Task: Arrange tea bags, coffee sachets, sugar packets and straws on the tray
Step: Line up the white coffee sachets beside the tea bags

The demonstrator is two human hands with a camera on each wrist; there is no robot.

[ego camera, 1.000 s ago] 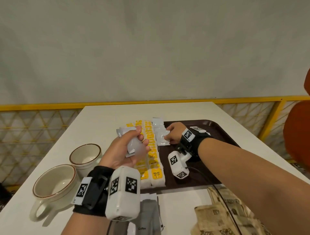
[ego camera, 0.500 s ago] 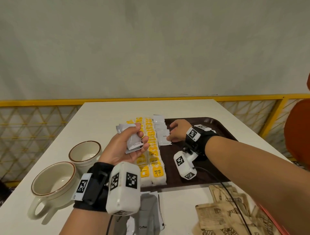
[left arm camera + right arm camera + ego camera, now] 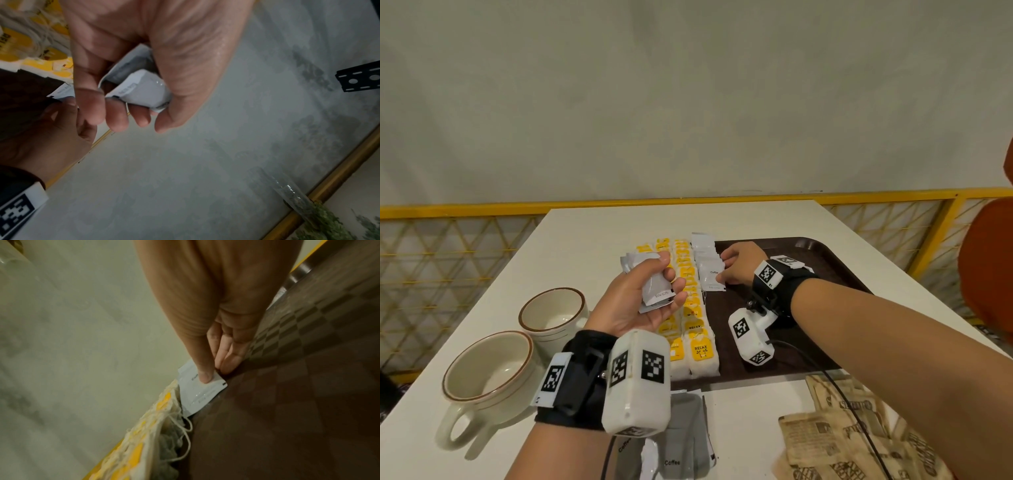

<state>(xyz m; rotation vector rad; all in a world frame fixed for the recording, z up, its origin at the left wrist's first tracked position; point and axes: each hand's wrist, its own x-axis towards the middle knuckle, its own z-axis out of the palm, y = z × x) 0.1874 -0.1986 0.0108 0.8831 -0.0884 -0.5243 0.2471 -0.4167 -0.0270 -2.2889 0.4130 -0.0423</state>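
Hard to make out: how many sachets the left hand [image 3: 640, 301] held. Several white edges fanned out above the fist, count unclear. Bottom frame edge cut off the grey coffee packets [image 3: 681, 442] at 6 o'clock and the brown printed paper packets [image 3: 859, 442] at 5 o'clock on the table [image 3: 592, 236]. R forearm hid part of the tray's near-right area. R wrist view was blurred; only "Co…" readable on the sachet there.

Containers: brown tray [image 3: 825, 253] sat at centre-right of the table. Along its left side lay two rows of tea bags [image 3: 690, 308] w/ yellow tags, running 12 to 6 o'clock. Just right of them, a column of white coffee sachets [image 3: 705, 253] at approx 12 o'clock on the tray. Two cream cups [image 3: 517, 349] w/ brown rims stood at 9 o'clock off the tray, both empty inside.

Left hand: fingers [image 3: 115, 116] clenched round the sachet bundle [image 3: 654, 284], held above the tea bags. Right hand [image 3: 739, 263]: thumb pressed on top of the nearest sachet [image 3: 197, 394], fingers under its edge, pinching it against the tray.
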